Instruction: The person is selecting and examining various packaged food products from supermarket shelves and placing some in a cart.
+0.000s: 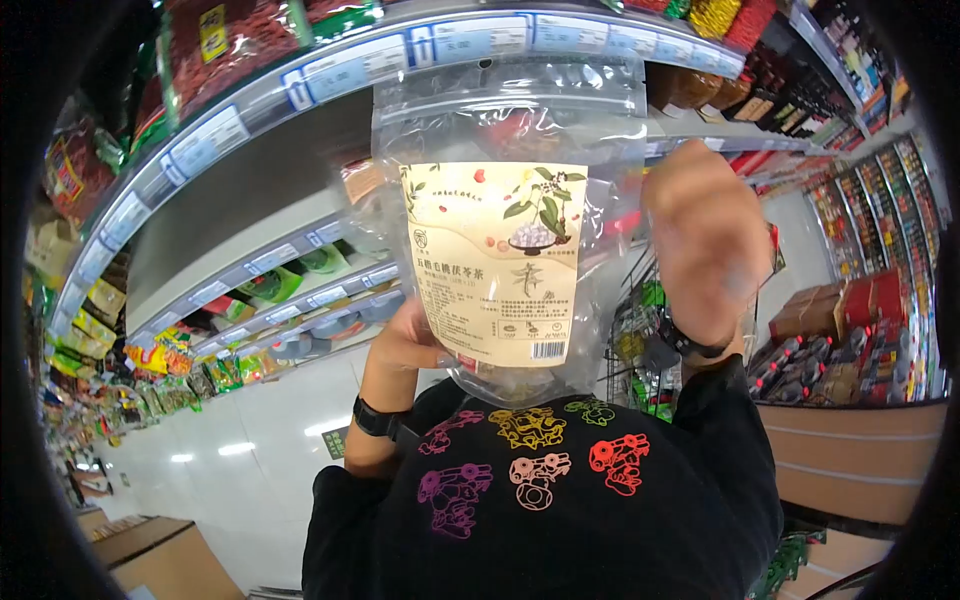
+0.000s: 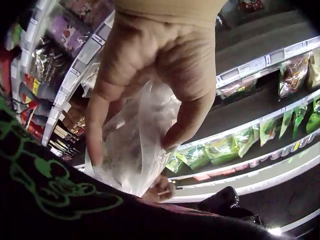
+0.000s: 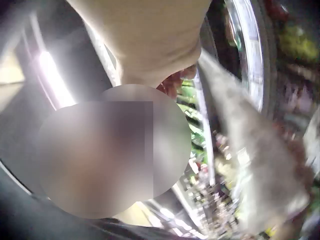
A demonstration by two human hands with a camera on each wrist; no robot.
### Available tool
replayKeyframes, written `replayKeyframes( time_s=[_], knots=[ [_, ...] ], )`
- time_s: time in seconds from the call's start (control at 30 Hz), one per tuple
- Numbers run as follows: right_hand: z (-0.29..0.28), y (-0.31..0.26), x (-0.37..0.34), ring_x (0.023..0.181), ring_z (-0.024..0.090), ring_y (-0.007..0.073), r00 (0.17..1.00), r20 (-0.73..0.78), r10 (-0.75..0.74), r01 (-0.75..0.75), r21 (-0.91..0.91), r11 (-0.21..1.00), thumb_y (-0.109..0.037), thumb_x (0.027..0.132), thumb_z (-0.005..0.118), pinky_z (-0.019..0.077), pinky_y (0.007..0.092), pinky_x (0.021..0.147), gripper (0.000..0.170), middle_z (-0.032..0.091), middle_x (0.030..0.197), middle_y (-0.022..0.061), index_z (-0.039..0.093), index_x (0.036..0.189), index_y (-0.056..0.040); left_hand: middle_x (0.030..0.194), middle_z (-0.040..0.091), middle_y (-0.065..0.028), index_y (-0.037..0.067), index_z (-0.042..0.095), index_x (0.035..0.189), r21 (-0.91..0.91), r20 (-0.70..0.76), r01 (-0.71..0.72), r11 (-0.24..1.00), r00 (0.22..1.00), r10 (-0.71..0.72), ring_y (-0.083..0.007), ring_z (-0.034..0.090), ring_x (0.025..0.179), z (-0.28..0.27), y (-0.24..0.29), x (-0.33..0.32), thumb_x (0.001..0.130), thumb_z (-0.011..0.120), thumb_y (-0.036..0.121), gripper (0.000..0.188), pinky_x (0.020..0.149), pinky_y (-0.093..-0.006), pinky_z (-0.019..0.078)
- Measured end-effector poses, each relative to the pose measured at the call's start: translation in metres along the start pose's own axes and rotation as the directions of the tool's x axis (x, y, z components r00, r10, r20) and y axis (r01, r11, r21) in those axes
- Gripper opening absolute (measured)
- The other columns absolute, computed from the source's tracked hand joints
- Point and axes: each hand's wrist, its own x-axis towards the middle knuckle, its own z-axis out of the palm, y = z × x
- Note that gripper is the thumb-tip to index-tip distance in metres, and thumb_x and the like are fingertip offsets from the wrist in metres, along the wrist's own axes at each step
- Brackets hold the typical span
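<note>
A clear zip-top pouch of tea [image 1: 495, 265] stands upright in front of the chest, its cream label printed with a plant, a bowl and a barcode. My left hand [image 1: 405, 335] grips the pouch by its lower left side, with the fingers partly hidden behind it. In the left wrist view, thumb and fingers of that left hand [image 2: 155, 65] reach round the see-through plastic of the pouch [image 2: 132, 145]. To the right of the pouch, my right hand [image 1: 705, 240] is raised and blurred, its fingers curled. The right wrist view shows the pouch [image 3: 260, 150] apart from the right hand [image 3: 150, 55].
Store shelves with price tags [image 1: 350, 70] curve across the front and left, carrying bagged dried goods [image 1: 235, 55]. A wire cart [image 1: 630, 345] with goods stands under the right arm. Red boxes [image 1: 875, 300] sit on a display at right; a cardboard box [image 1: 165, 560] is at lower left.
</note>
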Motion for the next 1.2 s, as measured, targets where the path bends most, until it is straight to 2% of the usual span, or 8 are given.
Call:
replayKeyframes(
  time_s=[0.03, 0.13, 0.37, 0.6, 0.73, 0.8, 0.97, 1.2],
  knots=[
    [-0.003, 0.015, 0.0, 0.061, 0.042, 0.0132, 0.999, 0.042, -0.023, 0.032, -0.233, 0.972, -0.022, 0.079, 0.051, 0.0342, 0.0232, 0.056, 0.02, 0.049, 0.077, 0.0068, 0.048, 0.078, -0.0028, 0.115, 0.049, -0.0171, -0.006, 0.027, 0.125, 0.073, -0.036, -0.055, 0.996, 0.998, 0.057, -0.0246, 0.048, 0.107, -0.002, -0.003, -0.006, 0.054, 0.066, -0.007, 0.081, 0.088, -0.0347, 0.0394],
    [0.028, 0.026, -0.007, 0.065, 0.039, 0.0115, 0.934, -0.077, 0.35, -0.337, 0.147, 0.93, -0.011, 0.07, 0.056, 0.0354, 0.0196, 0.056, 0.026, 0.039, 0.086, 0.0069, 0.038, 0.087, -0.0019, 0.115, 0.049, -0.0171, -0.006, 0.027, 0.125, 0.065, -0.117, -0.094, 0.993, 0.988, 0.102, -0.0254, 0.048, 0.107, -0.002, 0.005, -0.02, 0.05, 0.066, -0.004, 0.084, 0.089, -0.0345, 0.0378],
    [0.091, 0.041, -0.007, 0.076, 0.041, 0.0104, 0.915, 0.127, 0.384, -0.4, 0.157, 0.903, -0.01, 0.074, 0.056, 0.0417, 0.0209, 0.061, 0.036, 0.032, 0.091, 0.0061, 0.029, 0.097, -0.0059, 0.122, 0.041, -0.0185, -0.007, 0.024, 0.126, 0.082, -0.365, -0.405, 0.911, 0.838, 0.406, -0.0284, 0.043, 0.111, 0.006, 0.028, -0.078, 0.046, 0.062, 0.004, 0.089, 0.094, -0.0356, 0.033],
    [0.186, 0.053, -0.028, 0.078, 0.052, 0.0121, 0.54, 0.556, 0.631, -0.83, 0.231, 0.507, -0.005, 0.079, 0.053, 0.0466, 0.0218, 0.047, 0.047, 0.042, 0.098, 0.0094, 0.024, 0.116, -0.0042, 0.119, 0.043, -0.0211, -0.008, 0.026, 0.124, 0.152, -0.355, -0.452, 0.879, 0.805, 0.476, -0.0307, 0.046, 0.108, -0.039, 0.073, -0.156, 0.059, 0.054, 0.015, 0.074, 0.093, -0.0362, 0.0349],
    [0.242, 0.079, -0.048, 0.09, 0.052, 0.0156, 0.471, 0.642, 0.605, -0.881, 0.304, 0.363, -0.018, 0.084, 0.048, 0.0494, 0.0254, 0.048, 0.051, 0.044, 0.112, 0.0138, 0.022, 0.125, -0.0034, 0.115, 0.046, -0.0203, -0.005, 0.03, 0.123, 0.308, -0.454, -0.261, 0.915, 0.805, 0.382, -0.0347, 0.051, 0.097, -0.03, 0.11, -0.17, 0.068, 0.051, 0.018, 0.063, 0.06, -0.0526, 0.048],
    [0.253, 0.09, -0.045, 0.097, 0.051, 0.0178, 0.24, 0.766, 0.596, -0.971, 0.176, 0.164, -0.024, 0.086, 0.045, 0.0521, 0.0289, 0.053, 0.05, 0.042, 0.117, 0.0151, 0.023, 0.126, -0.0028, 0.113, 0.048, -0.0189, -0.003, 0.034, 0.121, 0.258, -0.509, -0.195, 0.946, 0.805, 0.305, -0.0351, 0.052, 0.095, -0.031, 0.125, -0.176, 0.069, 0.051, 0.02, 0.059, 0.051, -0.0542, 0.0491],
    [0.274, 0.111, -0.041, 0.1, 0.05, 0.0273, 0.225, 0.72, 0.657, -0.853, 0.472, -0.224, -0.024, 0.086, 0.046, 0.0519, 0.0427, 0.069, 0.035, 0.045, 0.113, 0.0109, 0.036, 0.116, -0.0097, 0.113, 0.049, -0.0156, 0.0, 0.04, 0.117, 0.101, -0.615, -0.12, 0.988, 0.772, 0.157, -0.0327, 0.05, 0.099, -0.061, 0.139, -0.175, 0.078, 0.045, 0.026, 0.047, 0.06, -0.05, 0.0501],
    [0.28, 0.133, -0.049, 0.095, 0.052, 0.0294, 0.295, 0.621, 0.726, -0.718, 0.646, -0.26, -0.02, 0.081, 0.053, 0.0476, 0.0443, 0.078, 0.031, 0.049, 0.103, 0.0206, 0.041, 0.104, -0.0035, 0.12, 0.042, -0.0169, 0.004, 0.036, 0.121, -0.159, -0.546, -0.307, 0.938, 0.819, 0.176, -0.032, 0.045, 0.107, -0.081, 0.145, -0.138, 0.08, 0.042, 0.036, 0.052, 0.08, -0.0405, 0.0461]
  ],
)
